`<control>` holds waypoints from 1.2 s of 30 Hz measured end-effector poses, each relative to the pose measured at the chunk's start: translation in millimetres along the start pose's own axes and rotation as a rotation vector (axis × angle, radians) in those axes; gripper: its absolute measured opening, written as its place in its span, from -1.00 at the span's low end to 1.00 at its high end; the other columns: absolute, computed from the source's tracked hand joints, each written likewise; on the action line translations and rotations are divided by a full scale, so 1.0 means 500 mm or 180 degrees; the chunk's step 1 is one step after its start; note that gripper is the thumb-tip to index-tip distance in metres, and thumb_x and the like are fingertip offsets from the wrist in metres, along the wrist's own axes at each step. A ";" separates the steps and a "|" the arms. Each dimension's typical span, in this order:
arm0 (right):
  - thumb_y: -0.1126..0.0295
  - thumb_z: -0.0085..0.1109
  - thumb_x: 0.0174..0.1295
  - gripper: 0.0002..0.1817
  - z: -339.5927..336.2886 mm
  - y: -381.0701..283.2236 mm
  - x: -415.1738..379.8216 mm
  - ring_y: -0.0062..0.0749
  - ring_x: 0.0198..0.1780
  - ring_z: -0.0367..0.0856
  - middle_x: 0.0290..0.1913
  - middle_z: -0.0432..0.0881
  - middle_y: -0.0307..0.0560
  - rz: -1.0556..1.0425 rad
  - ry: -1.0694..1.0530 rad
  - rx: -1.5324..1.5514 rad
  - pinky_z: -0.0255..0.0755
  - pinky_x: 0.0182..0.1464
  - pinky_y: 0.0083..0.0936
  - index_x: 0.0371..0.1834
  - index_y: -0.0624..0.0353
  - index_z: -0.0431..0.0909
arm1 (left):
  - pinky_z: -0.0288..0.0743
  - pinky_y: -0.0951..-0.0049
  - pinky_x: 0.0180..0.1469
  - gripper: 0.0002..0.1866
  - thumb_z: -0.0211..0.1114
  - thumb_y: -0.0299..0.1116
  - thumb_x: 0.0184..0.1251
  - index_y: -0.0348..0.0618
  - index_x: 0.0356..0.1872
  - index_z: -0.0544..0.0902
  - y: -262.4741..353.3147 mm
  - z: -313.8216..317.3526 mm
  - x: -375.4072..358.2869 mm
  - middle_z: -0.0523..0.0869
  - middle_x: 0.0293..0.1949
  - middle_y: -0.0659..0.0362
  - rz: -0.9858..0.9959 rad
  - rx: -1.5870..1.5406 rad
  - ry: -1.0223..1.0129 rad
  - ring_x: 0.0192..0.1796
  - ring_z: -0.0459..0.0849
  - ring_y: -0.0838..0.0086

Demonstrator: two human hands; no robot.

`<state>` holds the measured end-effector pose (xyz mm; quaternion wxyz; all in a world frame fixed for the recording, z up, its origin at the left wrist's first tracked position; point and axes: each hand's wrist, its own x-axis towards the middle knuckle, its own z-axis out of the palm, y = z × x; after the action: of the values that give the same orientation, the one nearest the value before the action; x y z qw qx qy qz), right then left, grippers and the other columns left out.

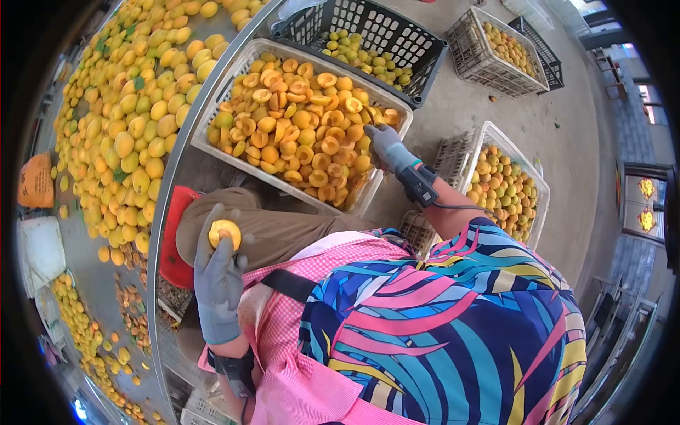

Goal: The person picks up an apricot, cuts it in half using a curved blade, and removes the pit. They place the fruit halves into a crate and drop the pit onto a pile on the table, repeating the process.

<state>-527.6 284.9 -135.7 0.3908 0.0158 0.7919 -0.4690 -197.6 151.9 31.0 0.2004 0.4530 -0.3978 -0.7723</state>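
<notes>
My left hand [219, 278], in a grey glove, is raised above my lap beside the metal table edge. Its fingers are closed on an apricot half [224, 232], with the cut side partly showing. My right hand [389, 146], also gloved, reaches over the near rim of a white crate [283, 182] filled with orange apricot halves [304, 134]. Its fingers curl down by the fruit, and whatever they may hold is hidden from view. Both wrists carry dark strapped devices.
Whole apricots [145, 120] lie heaped on the metal table [92, 262], with pits [131, 304] near its edge. A black crate [418, 53] of greenish fruit adjoins the white one. Further crates of fruit [503, 188] stand on the floor. A red stool-like piece [173, 237] is beside my leg.
</notes>
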 end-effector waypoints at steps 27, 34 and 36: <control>0.45 0.14 0.18 -0.82 0.384 -0.214 -0.376 -0.64 -0.51 0.51 -0.54 0.53 -0.23 -0.3176 -0.2113 0.1172 0.37 -0.49 -0.64 -0.23 0.33 0.46 | 0.50 0.67 -0.23 -0.60 0.41 -0.44 0.08 -0.18 -0.06 0.48 -0.084 -0.021 0.057 0.59 -0.25 0.26 0.0539 -0.0071 0.0312 -0.27 0.56 0.67; 0.43 0.17 0.16 -0.86 0.392 -0.222 -0.403 -0.71 -0.47 0.43 -0.53 0.50 -0.27 -0.2563 -0.2473 0.1301 0.31 -0.44 -0.69 -0.31 0.28 0.50 | 0.48 0.61 -0.09 -0.53 0.44 -0.40 0.05 -0.21 0.00 0.48 -0.098 -0.019 0.060 0.61 -0.19 0.25 0.0831 0.0118 0.0348 -0.20 0.57 0.63; 0.39 0.18 0.19 -0.86 0.400 -0.223 -0.401 -0.78 -0.51 0.37 -0.54 0.48 -0.34 -0.2381 -0.2709 0.1484 0.25 -0.49 -0.73 -0.34 0.24 0.50 | 0.48 0.58 -0.06 -0.53 0.42 -0.38 0.07 -0.22 0.01 0.49 -0.098 -0.019 0.061 0.63 -0.16 0.23 0.0793 0.0084 0.0381 -0.16 0.58 0.61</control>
<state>-311.1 139.9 21.8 0.4679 -0.3669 0.3947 -0.7005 -202.2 157.0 -27.1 0.3120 0.4480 -0.4484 -0.7077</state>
